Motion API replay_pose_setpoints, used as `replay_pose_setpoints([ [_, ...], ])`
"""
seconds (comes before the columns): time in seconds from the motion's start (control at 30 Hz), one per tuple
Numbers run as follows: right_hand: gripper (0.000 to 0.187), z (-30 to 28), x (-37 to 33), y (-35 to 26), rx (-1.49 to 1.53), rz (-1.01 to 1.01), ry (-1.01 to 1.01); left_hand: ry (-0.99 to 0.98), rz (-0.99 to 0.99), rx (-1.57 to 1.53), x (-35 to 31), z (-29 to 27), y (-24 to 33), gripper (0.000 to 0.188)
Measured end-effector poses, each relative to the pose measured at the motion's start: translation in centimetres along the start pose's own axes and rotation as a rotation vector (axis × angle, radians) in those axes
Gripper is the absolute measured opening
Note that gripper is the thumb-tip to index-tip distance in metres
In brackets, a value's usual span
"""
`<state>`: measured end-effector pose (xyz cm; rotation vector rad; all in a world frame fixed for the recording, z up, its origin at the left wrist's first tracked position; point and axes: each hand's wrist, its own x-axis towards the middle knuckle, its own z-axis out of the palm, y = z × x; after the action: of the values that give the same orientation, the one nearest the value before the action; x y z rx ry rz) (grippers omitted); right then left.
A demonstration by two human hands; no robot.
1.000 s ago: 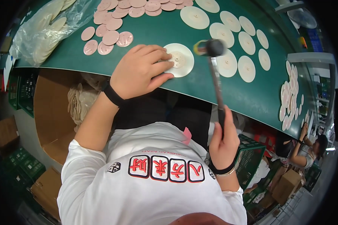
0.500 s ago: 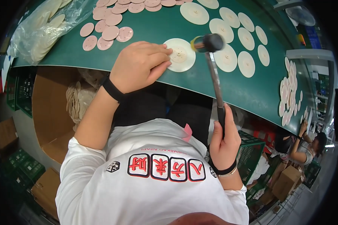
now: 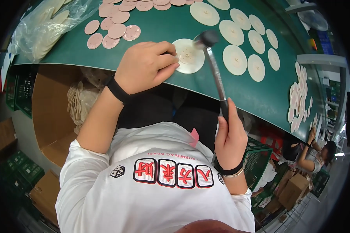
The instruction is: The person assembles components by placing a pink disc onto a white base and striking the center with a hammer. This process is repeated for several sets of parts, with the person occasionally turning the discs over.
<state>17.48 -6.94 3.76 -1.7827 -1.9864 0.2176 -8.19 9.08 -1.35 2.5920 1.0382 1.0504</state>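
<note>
In the head view, the right hand (image 3: pixel 231 139) grips a black-headed hammer with a metal shaft (image 3: pixel 215 72), its blurred head over the right edge of a cream round disc (image 3: pixel 188 63) on the green tabletop (image 3: pixel 155 29). The left hand (image 3: pixel 146 64) has bent fingers at the disc's left rim; whether they pinch it, one cannot tell. Pale pink round discs (image 3: pixel 117 31) lie beyond.

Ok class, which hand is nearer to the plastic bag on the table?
Left: the left hand is to the right of the plastic bag, apart; the right hand, gripping the hammer, is farther right.
</note>
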Motion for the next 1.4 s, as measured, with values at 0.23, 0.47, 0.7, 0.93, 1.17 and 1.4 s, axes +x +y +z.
replay_pose_setpoints([
  [0.23, 0.052, 0.9, 0.7, 0.3, -0.063, 0.027, -0.051, 0.07, 0.085, 0.006, 0.3, 0.3, -0.5, 0.007],
  [0.47, 0.046, 1.8, 1.0, -0.2, -0.067, 0.079, -0.103, 0.013, 0.036, 0.017, -0.1, -0.1, -0.1, 0.009],
  [0.7, 0.045, 2.4, 1.0, 0.8, -0.035, 0.044, -0.062, 0.046, 0.117, -0.024, 0.1, 0.5, -0.6, 0.01],
  [0.93, 0.046, -0.2, -0.6, 0.3, 0.184, 0.138, 0.066, -0.021, 0.118, 0.018, 0.1, 0.1, -0.1, 0.021],
  [1.17, 0.049, -1.7, -2.2, -0.3, 0.068, 0.118, -0.039, -0.007, 0.129, 0.031, 0.1, 0.2, -0.2, 0.018],
  [1.4, 0.053, -1.9, -1.9, -0.4, -0.079, 0.078, -0.141, 0.002, 0.137, 0.034, 0.0, 0.4, -0.3, 0.017],
])
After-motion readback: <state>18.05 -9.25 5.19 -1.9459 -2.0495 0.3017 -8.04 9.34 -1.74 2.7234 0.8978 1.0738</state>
